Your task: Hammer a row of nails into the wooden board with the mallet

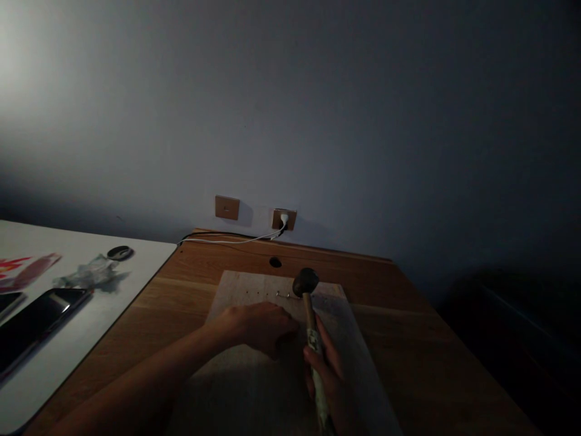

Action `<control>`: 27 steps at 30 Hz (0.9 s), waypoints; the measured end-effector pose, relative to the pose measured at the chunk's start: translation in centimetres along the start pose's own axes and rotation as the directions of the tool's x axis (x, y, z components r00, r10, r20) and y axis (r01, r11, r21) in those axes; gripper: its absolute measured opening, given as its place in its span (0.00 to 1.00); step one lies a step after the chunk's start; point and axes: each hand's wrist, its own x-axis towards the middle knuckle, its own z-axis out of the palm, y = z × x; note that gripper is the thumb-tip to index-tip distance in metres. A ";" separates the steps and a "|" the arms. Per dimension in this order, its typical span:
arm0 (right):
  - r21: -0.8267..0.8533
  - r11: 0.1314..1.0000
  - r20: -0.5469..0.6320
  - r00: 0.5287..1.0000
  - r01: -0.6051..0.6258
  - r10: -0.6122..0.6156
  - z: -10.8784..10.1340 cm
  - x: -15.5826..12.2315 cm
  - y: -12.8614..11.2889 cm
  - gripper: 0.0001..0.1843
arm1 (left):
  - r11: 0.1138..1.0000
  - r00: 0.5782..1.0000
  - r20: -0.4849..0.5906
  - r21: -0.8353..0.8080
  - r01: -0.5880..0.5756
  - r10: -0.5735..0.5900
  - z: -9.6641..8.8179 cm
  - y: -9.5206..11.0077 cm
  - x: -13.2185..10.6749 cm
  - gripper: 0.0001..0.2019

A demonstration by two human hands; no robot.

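Observation:
My right hand (327, 362) is wrapped round the handle of a hammer (310, 315). Its dark, rounded head points away from me, above the far part of a pale wooden board (236, 387). My left hand (263, 327) is over the board, left of the hammer, with fingers curled down and closed; dim light hides whatever they hold. Beyond it, a row of small marks or nail heads (258, 293) crosses the board near its far edge. A couple of shiny nails (278, 293) stick up there, close to the hammer head.
The board lies on a brown wooden desk (408, 357). A white table (136, 266) adjoins at left, bearing a phone (40, 327), a crumpled clear plastic bag (93, 272) and a dark round object (120, 252). Cables (227, 240) run along the wall to a socket (284, 219).

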 end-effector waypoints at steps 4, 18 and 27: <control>-0.003 0.999 -0.015 0.999 -0.038 0.038 0.3 -0.1 -0.4 0.43 | 0.996 0.999 -0.029 -0.082 -0.021 0.019 -0.3 -0.8 -0.2 0.06; -0.091 0.996 0.046 0.999 -0.023 0.028 -0.3 0.1 -0.4 0.42 | 0.944 0.919 -0.318 -0.302 0.136 -0.234 -0.1 -9.3 -1.3 0.11; -0.084 0.996 0.100 0.995 0.000 0.008 0.4 -0.2 -0.2 0.45 | 0.885 0.897 -0.308 -0.435 0.164 -0.318 0.6 -10.0 -1.0 0.08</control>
